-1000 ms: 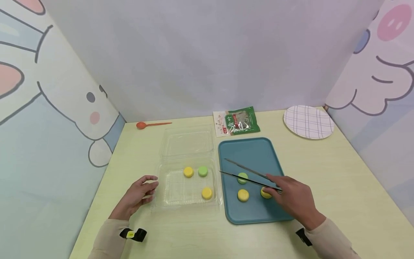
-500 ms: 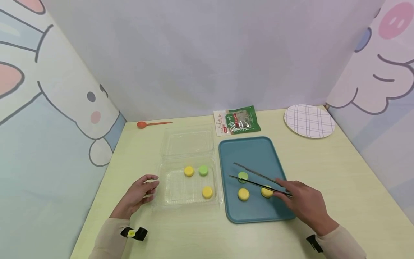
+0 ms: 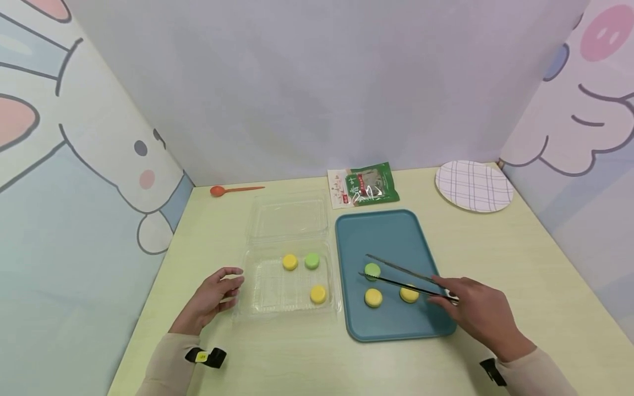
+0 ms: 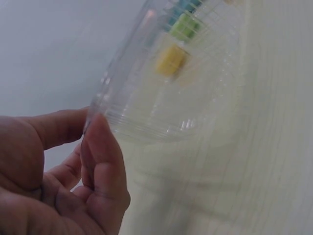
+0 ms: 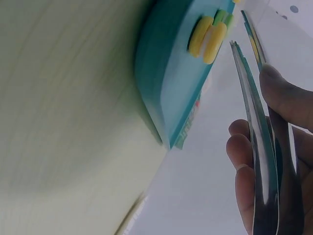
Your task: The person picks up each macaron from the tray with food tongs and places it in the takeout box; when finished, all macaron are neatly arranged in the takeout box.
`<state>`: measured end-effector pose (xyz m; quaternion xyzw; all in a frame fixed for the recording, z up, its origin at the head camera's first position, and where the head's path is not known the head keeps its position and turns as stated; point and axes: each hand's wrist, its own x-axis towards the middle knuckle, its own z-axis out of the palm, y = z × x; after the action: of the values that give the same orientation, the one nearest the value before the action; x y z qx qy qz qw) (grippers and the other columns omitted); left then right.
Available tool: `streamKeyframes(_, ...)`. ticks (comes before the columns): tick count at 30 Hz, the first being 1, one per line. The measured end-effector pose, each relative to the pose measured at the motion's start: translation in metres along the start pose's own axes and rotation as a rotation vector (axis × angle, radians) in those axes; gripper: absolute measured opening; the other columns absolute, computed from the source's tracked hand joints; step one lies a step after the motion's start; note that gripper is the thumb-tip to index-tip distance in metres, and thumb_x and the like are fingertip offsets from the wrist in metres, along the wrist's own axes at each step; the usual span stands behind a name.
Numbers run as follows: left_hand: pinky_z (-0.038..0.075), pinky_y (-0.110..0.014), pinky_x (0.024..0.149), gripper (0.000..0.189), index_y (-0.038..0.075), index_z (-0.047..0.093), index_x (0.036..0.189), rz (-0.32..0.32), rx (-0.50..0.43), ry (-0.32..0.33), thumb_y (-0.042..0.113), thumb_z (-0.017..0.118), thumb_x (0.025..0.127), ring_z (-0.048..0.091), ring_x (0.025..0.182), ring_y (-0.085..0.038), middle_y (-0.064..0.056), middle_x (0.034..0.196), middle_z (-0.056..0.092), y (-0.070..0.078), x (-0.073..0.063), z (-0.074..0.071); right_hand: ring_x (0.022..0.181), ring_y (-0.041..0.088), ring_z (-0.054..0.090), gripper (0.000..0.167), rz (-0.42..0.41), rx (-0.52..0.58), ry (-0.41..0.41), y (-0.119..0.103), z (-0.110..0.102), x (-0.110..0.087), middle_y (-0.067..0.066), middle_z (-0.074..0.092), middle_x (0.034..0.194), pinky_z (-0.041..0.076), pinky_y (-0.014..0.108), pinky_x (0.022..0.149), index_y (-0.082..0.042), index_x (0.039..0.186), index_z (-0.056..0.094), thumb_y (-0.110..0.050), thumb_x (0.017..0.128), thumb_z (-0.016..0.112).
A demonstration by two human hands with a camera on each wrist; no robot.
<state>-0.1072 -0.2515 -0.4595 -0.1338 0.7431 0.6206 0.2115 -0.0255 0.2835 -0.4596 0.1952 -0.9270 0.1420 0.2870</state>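
Note:
My left hand (image 3: 214, 294) pinches the left rim of a clear plastic clamshell box (image 4: 146, 122) between thumb and fingers. Inside that box lie two yellow macarons (image 3: 318, 294) and a green macaron (image 3: 312, 260); its lid (image 3: 289, 217) is folded back. With my right hand (image 3: 480, 313) I hold metal tongs (image 5: 264, 171) over a blue tray (image 3: 381, 231). The tips of the tongs are spread apart, with nothing gripped between them. On the tray sit a green macaron (image 3: 372, 268), partly crossed by one arm of the tongs, and two yellow macarons (image 3: 373, 298).
Behind the tray lies a green and white packet (image 3: 364, 185) of dried leaves. An orange spoon (image 3: 218, 191) rests at the back left. A checked plate (image 3: 474, 186) stands at the back right. Walls enclose the table (image 3: 277, 363) at the back and sides.
My right hand has drawn back to the right with the tongs, whose tips moved from the tray's left edge to near the green macaron. The left hand stays at the box.

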Motion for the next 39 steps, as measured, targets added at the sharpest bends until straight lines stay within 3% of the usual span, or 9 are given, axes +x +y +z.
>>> streamKeyframes(19,0.05,-0.025,0.061,0.043,0.003,0.048,0.134,0.002,-0.011,-0.007,0.024,0.064,0.101,0.051,0.067,-0.012,0.0,0.078,0.054,0.0,0.001,-0.002,0.055,0.006,0.06,0.077,0.017,-0.021,-0.109,0.002,-0.009,-0.002,-0.003,0.07,0.072,0.03,0.021,0.038,-0.016,0.105,0.079,-0.076,0.092,0.031)
streamKeyframes(21,0.05,-0.025,0.061,0.043,0.003,0.047,0.134,0.001,-0.012,-0.007,0.024,0.064,0.101,0.05,0.067,-0.012,0.0,0.078,0.054,-0.001,0.001,-0.002,0.056,0.005,0.06,0.07,0.02,-0.022,-0.126,0.002,-0.01,-0.002,-0.004,0.069,0.072,0.03,0.02,0.039,-0.016,0.105,0.079,-0.075,0.09,0.042)
streamKeyframes(23,0.05,-0.025,0.061,0.042,0.003,0.047,0.134,-0.001,-0.013,-0.006,0.024,0.063,0.101,0.051,0.067,-0.012,0.0,0.078,0.054,-0.001,0.001,-0.002,0.056,0.005,0.06,0.058,0.027,-0.023,-0.147,0.002,-0.011,-0.002,-0.005,0.07,0.073,0.031,0.02,0.039,-0.016,0.105,0.079,-0.068,0.085,0.061)
streamKeyframes(25,0.05,-0.025,0.062,0.043,0.003,0.047,0.135,-0.001,-0.013,-0.008,0.024,0.063,0.101,0.051,0.068,-0.012,0.0,0.078,0.054,-0.002,0.001,-0.002,0.057,0.005,0.061,0.048,0.03,-0.028,-0.162,0.002,-0.012,-0.002,-0.005,0.071,0.074,0.031,0.021,0.039,-0.016,0.105,0.079,-0.056,0.077,0.077)
streamKeyframes(27,0.051,-0.025,0.062,0.043,0.003,0.047,0.135,0.0,-0.013,-0.011,0.024,0.064,0.101,0.051,0.068,-0.012,0.0,0.078,0.054,-0.002,0.001,-0.002,0.057,0.006,0.061,0.045,0.032,-0.032,-0.17,0.002,-0.012,-0.003,-0.004,0.071,0.075,0.032,0.021,0.039,-0.016,0.105,0.079,-0.044,0.07,0.086)
streamKeyframes(34,0.05,-0.025,0.061,0.044,0.002,0.047,0.134,0.006,-0.011,-0.01,0.025,0.064,0.101,0.051,0.068,-0.012,0.0,0.078,0.054,-0.001,0.0,-0.001,0.056,0.005,0.06,0.046,0.032,-0.027,-0.168,0.003,-0.011,-0.002,-0.005,0.071,0.074,0.032,0.021,0.04,-0.016,0.105,0.079,-0.037,0.065,0.089)
streamKeyframes(39,0.05,-0.025,0.062,0.043,0.002,0.047,0.134,0.009,-0.013,-0.006,0.025,0.064,0.101,0.051,0.068,-0.011,0.0,0.078,0.054,-0.003,0.0,-0.002,0.055,0.007,0.06,0.045,0.037,-0.02,-0.156,0.003,-0.01,0.001,-0.004,0.071,0.074,0.031,0.021,0.039,-0.016,0.104,0.079,-0.043,0.07,0.086)
